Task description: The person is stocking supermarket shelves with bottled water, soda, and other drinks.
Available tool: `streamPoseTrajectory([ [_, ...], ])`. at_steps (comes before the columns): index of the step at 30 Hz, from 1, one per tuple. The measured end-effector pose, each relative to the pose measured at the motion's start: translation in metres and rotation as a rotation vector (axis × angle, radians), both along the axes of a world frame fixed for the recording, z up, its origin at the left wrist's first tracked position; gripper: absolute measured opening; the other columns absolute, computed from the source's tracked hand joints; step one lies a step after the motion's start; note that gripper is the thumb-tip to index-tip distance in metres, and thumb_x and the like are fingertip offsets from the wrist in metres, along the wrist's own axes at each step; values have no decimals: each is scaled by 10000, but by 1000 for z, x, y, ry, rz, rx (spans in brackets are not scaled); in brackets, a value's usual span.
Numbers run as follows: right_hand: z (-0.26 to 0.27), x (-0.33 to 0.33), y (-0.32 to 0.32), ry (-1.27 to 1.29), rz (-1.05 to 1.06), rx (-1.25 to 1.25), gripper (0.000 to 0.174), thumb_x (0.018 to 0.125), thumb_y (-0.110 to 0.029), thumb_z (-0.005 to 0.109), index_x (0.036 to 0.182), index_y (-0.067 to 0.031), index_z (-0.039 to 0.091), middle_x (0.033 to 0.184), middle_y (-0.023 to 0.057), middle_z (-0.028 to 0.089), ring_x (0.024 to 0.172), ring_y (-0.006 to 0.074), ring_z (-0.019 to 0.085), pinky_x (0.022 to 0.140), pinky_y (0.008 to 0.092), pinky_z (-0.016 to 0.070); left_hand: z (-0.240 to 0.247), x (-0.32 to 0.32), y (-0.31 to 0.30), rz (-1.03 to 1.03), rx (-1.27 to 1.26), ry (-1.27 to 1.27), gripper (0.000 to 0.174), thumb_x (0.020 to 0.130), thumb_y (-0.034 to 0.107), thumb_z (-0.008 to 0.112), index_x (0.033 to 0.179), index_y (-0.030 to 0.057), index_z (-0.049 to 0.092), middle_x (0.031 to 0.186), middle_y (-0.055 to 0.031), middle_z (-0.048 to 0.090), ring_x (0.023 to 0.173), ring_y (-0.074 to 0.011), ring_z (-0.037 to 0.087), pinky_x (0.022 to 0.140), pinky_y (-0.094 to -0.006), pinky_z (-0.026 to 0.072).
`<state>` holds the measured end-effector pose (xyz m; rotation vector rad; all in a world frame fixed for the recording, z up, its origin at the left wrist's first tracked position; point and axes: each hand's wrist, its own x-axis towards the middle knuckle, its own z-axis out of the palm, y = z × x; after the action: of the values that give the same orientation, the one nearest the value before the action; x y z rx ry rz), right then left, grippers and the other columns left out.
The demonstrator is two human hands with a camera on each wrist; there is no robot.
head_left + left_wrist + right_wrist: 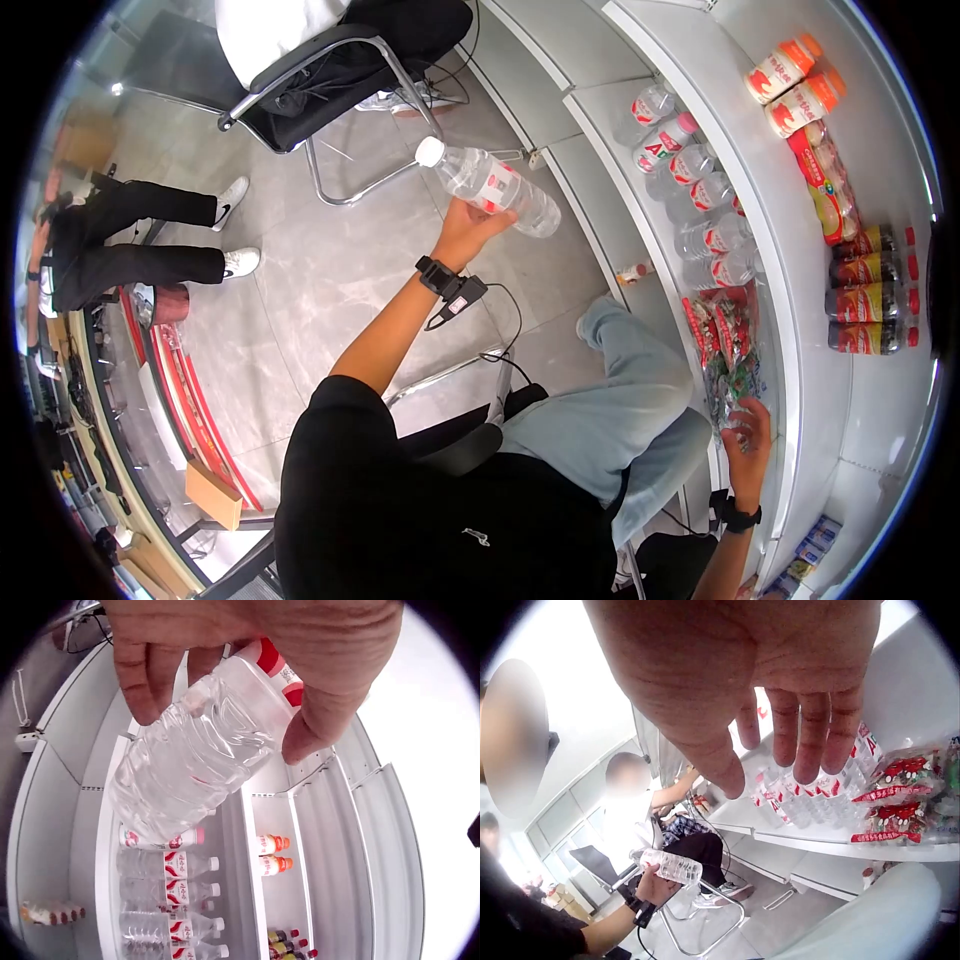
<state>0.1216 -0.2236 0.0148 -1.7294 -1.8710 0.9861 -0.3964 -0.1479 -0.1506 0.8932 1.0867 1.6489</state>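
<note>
My left hand (466, 234) grips a clear plastic water bottle (478, 172) with a white cap and a red-and-white label, held out over the floor. In the left wrist view, the thumb and fingers wrap its label end, and the bottle (195, 757) slants across the shelf behind. My right hand (749, 450) hovers at the shelf's near end, beside clear and green packets (738, 385). Seen from the right wrist, its fingers (812, 735) hang loosely apart with nothing between them. Red snack bags (900, 776) lie beyond them on the shelf.
Water bottles (715, 235) lie in a row on the white shelf (785, 330). Higher up are orange-capped bottles (800, 105) and dark drinks with red caps (865, 298). A person sits on a metal-framed chair (325, 180) ahead; another person's legs (150, 265) are at left.
</note>
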Motion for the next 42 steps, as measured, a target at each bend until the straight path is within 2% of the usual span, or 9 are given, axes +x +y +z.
streamPoseTrajectory([
  [6, -11, -7, -3, 24, 26, -32, 633, 764, 80, 677, 1355, -70, 507, 1304, 94, 577, 1062, 200, 609, 851, 313, 495, -17, -5, 51, 2, 74, 42, 603, 817, 3, 741, 1346, 18, 451, 1276, -102, 580, 1192, -213, 577, 1019, -381, 471],
  [12, -22, -4, -5, 52, -19, -131, 619, 780, 67, 690, 1360, -55, 513, 1222, 94, 614, 1033, 187, 626, 833, 313, 506, -19, 5, 179, 20, 38, 93, 671, 762, 53, 807, 1326, -1, 446, 1240, -117, 600, 1177, -214, 586, 991, -374, 487],
  [18, -22, 6, -9, 12, -46, -194, 533, 774, 19, 735, 1277, -49, 572, 1122, 58, 664, 981, 169, 647, 823, 302, 490, -53, 9, 321, 13, 109, 442, 681, 646, 112, 812, 1254, 26, 516, 1195, -113, 631, 1133, -246, 613, 995, -371, 478],
  [23, -14, 21, -13, -14, -111, -243, 468, 807, -9, 743, 1247, -51, 588, 1116, 59, 676, 983, 167, 662, 821, 302, 495, -57, 24, 360, -60, -24, 485, 729, 620, 67, 830, 1271, 48, 502, 1163, -79, 650, 1103, -207, 614, 980, -352, 484],
  [24, -12, 24, -13, -7, -120, -255, 459, 815, -16, 744, 1246, -53, 590, 1118, 60, 677, 984, 166, 665, 820, 302, 496, -94, 17, 391, -89, -56, 522, 738, 619, 108, 841, 1277, 57, 510, 1130, -85, 656, 1055, -209, 623, 947, -354, 493],
  [29, -19, 35, -10, 11, -111, -243, 430, 838, -59, 755, 1242, -70, 607, 1121, 58, 676, 988, 167, 666, 830, 304, 502, -58, 35, 387, -226, -82, 534, 658, 664, 87, 806, 1261, 55, 529, 1143, -70, 647, 1058, -201, 613, 960, -327, 473],
  [37, -18, 31, -5, -19, -41, -264, 436, 857, -105, 752, 1270, -92, 615, 1162, 64, 677, 1000, 175, 669, 843, 306, 500, -86, 33, 398, -276, -31, 554, 605, 738, 147, 813, 1231, 13, 488, 1093, -89, 620, 1067, -189, 591, 931, -337, 467],
  [40, -15, 33, -8, 2, -47, -259, 436, 859, -110, 752, 1271, -95, 610, 1176, 59, 673, 1003, 171, 671, 844, 303, 500, -95, 31, 396, -304, -36, 621, 707, 778, 173, 799, 1355, 17, 423, 1297, -146, 557, 1219, -256, 531, 1008, -363, 432],
  [42, -13, 34, -10, 7, -63, -266, 421, 861, -103, 750, 1260, -96, 614, 1182, 53, 670, 1002, 165, 671, 846, 306, 500, -112, 39, 391, -92, -34, 674, 785, 788, 173, 793, 1434, 38, 366, 1381, -149, 496, 1271, -281, 485, 1028, -388, 418],
])
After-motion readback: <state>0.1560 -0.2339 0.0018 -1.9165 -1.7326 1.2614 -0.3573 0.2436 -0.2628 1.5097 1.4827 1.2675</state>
